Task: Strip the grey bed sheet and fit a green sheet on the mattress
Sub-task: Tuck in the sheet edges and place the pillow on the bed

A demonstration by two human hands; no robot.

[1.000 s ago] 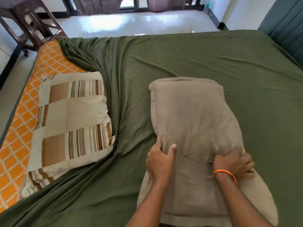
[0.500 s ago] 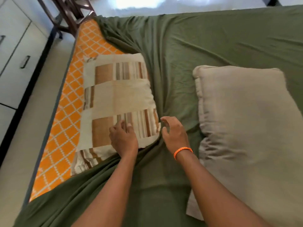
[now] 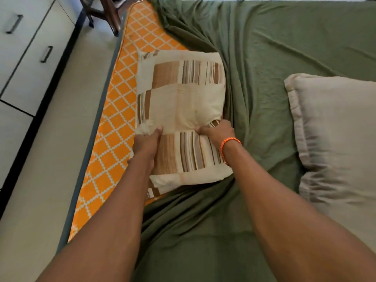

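Observation:
The green sheet (image 3: 274, 49) covers most of the mattress, bunched in folds along its left side. A strip of orange lattice-patterned mattress (image 3: 114, 127) lies bare at the left edge. A cream pillow with brown stripes (image 3: 183, 94) lies half on the bare strip, half on the sheet. My left hand (image 3: 147, 140) grips the pillow's left side, thumb on top. My right hand (image 3: 216, 132), with an orange wristband, grips its right side, fingers dug into the fabric.
A plain beige pillow (image 3: 333, 129) lies on the sheet at the right. White drawers with dark handles (image 3: 26, 49) stand left of the bed across a strip of pale floor (image 3: 48, 159). Dark wooden chair legs (image 3: 105, 13) stand beyond the mattress corner.
Both hands left the beige pillow, moved left to the striped pillow and took hold of its two sides. The view swung left and down.

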